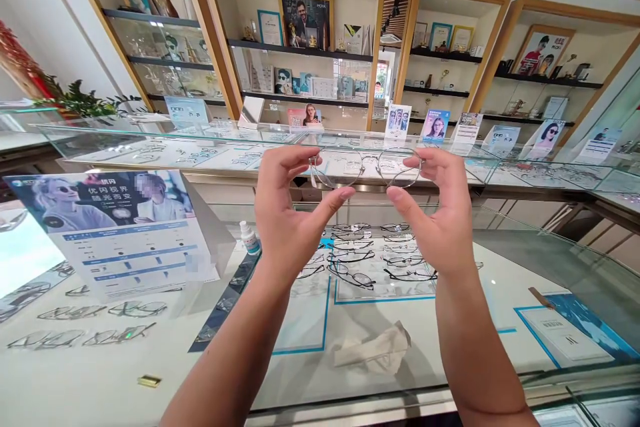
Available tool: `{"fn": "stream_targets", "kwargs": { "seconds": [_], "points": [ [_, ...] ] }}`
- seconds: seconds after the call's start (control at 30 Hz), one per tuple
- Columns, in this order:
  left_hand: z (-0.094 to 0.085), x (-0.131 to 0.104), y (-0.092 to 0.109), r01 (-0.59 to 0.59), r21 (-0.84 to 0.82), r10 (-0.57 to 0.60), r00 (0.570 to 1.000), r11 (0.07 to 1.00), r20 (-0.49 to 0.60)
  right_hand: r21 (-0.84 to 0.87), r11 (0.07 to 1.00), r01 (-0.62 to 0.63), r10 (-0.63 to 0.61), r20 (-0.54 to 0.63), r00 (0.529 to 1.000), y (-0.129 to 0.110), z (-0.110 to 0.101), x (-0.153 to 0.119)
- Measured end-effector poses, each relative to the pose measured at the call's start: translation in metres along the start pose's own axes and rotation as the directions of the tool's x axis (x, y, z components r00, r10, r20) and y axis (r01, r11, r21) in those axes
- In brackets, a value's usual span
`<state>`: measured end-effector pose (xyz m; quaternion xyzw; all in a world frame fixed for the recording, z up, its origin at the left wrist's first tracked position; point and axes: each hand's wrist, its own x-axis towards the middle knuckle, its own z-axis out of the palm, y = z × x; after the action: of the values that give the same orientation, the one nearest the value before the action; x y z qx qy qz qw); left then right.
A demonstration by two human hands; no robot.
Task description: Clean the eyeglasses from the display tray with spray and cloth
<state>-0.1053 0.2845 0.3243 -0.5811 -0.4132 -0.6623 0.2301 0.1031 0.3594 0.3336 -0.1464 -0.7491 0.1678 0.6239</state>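
Note:
A pair of thin metal-rimmed eyeglasses (371,159) is held up level above the glass counter, lenses facing along my line of sight. My left hand (293,213) grips its left end, thumb below the rim and fingers at the hinge side. At the other end my right hand (435,207) pinches the frame the same way. The temple arms are mostly hidden behind the fingers. Under the hands, rows of eyeglasses (353,275) lie in the display case. A crumpled pale cloth (375,348) rests on the counter between my forearms.
A large printed stand-up card (125,233) is at left, beside a small white spray bottle (249,238). A gold-coloured piece (149,381) lies front left. Blue-edged leaflets (575,333) are at right. Beyond stands another glass showcase (210,153), with wall shelves (300,50) behind it.

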Motion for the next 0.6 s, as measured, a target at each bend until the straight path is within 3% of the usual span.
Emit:
{"fn": "stream_targets", "kwargs": {
  "seconds": [0.43, 0.6],
  "points": [
    [-0.0006, -0.0006, 0.0058, -0.031, 0.126, 0.032, 0.999, 0.992, -0.012, -0.006, 0.988, -0.156, 0.155, 0.125, 0.98, 0.0058, -0.0054, 0.0001],
    [0.0008, -0.001, 0.0073, -0.051, 0.129, 0.054, 0.998, 0.99, -0.017, -0.04, 0.986, -0.164, 0.167, 0.117, 0.979, 0.0061, -0.0059, -0.0001]
  ]
}}
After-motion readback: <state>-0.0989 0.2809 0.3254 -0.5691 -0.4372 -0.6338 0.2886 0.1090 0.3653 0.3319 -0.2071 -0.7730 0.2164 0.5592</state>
